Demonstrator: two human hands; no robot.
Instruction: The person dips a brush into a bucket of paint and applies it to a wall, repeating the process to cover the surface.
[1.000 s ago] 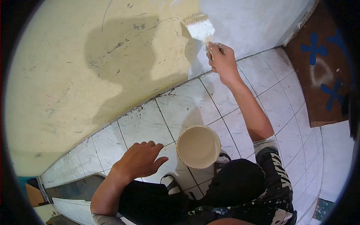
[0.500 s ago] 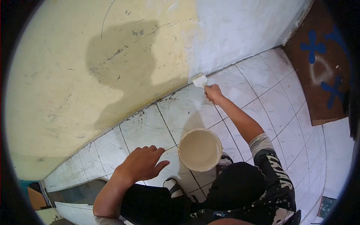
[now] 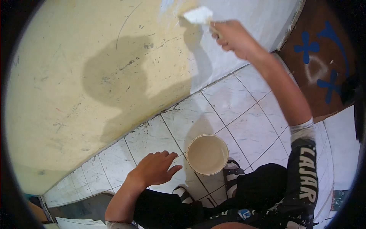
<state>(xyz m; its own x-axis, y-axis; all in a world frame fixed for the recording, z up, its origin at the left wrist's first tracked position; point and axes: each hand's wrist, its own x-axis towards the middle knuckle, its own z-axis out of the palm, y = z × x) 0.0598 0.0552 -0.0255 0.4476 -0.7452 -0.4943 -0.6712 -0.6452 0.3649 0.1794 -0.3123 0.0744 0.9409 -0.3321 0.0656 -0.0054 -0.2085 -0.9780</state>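
Note:
My right hand (image 3: 234, 38) is raised against the wall, fingers closed around the handle of a paintbrush (image 3: 198, 15). White paint covers its bristles, which are near the border between the yellow wall (image 3: 57, 95) and the white painted part (image 3: 244, 26). Lower down, my left hand (image 3: 156, 168) hovers over my leg with fingers loosely spread, holding nothing. Just to its right a round bucket (image 3: 207, 173) of pale paint stands on the floor, apart from the hand.
White tiles (image 3: 228, 99) make up the floor, meeting the wall along a dirty edge. A brown panel (image 3: 316, 72) with blue shapes stands at the right. My sandalled feet (image 3: 232, 175) are close to the bucket. Scuffs and my shadow mark the yellow wall.
My right hand has carried the paintbrush from the foot of the wall up to a higher spot. My left hand has shifted slightly right and down in view.

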